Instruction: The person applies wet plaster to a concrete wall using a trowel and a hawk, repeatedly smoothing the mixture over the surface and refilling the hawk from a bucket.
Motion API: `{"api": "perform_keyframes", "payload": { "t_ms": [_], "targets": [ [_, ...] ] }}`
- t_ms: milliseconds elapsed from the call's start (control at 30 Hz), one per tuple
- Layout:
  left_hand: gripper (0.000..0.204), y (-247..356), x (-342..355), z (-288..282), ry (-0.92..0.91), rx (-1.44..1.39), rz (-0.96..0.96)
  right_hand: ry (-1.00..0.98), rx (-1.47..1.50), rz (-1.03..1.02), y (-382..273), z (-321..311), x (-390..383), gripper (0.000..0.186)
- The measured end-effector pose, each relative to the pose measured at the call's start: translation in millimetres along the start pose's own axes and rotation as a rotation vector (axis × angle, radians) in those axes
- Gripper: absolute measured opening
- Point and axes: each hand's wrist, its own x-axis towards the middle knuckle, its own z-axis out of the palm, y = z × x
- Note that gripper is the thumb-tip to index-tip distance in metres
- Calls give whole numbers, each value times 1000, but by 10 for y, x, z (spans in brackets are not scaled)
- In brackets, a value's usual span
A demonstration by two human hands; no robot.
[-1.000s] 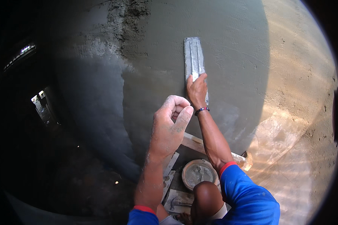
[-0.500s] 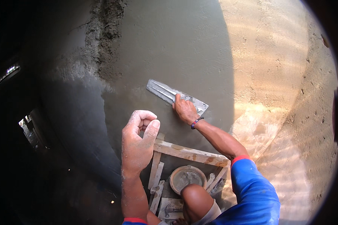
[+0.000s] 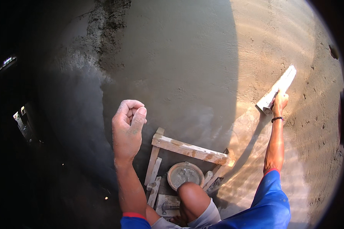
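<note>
My right hand (image 3: 280,100) is wrapped round the handle of a long metal plastering trowel (image 3: 278,88), whose blade slants up to the right against the sunlit plaster wall (image 3: 263,49). Grey dust coats my left hand (image 3: 128,131), raised in front of the shaded, darker part of the wall. Its fingers are curled in toward the thumb, and their inner side is hidden, so anything within cannot be made out. A round bowl (image 3: 185,176) of wet grey mortar stands low by my knee.
A wooden frame with a mortar-stained top bar (image 3: 193,148) stands between me and the wall. A hammer (image 3: 169,207) lies on a board below. Rough, broken plaster (image 3: 109,34) runs down the upper left. The far left is dark, with a small bright opening.
My right hand has swept the trowel rightward from the shaded plaster onto the sunlit part, turning the blade to slant the other way. My left hand appears slightly further left and higher, still curled.
</note>
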Motion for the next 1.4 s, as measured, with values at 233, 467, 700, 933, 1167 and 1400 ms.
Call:
{"api": "perform_keyframes", "payload": {
  "t_ms": [233,467,700,933,1167,1400],
  "targets": [
    [12,21,22,-151,76,-36,6,-448,-15,-206,-313,1108,-1492,32],
    [11,135,-7,-193,79,-21,11,-945,-402,-660,-235,2078,-3554,36],
    [12,375,-74,-415,147,13,87,-1440,-494,-682,25,2203,-4010,40],
    [12,284,-38,-619,244,-8,186,-1348,-338,-733,-1149,2346,-3586,39],
    [12,249,-24,-369,205,-73,141,-856,-394,-1202,-1356,3136,-3406,15],
    [12,261,-83,-267,89,20,106,-1346,-593,-1393,-47,2588,-4064,13]
  ]
}}
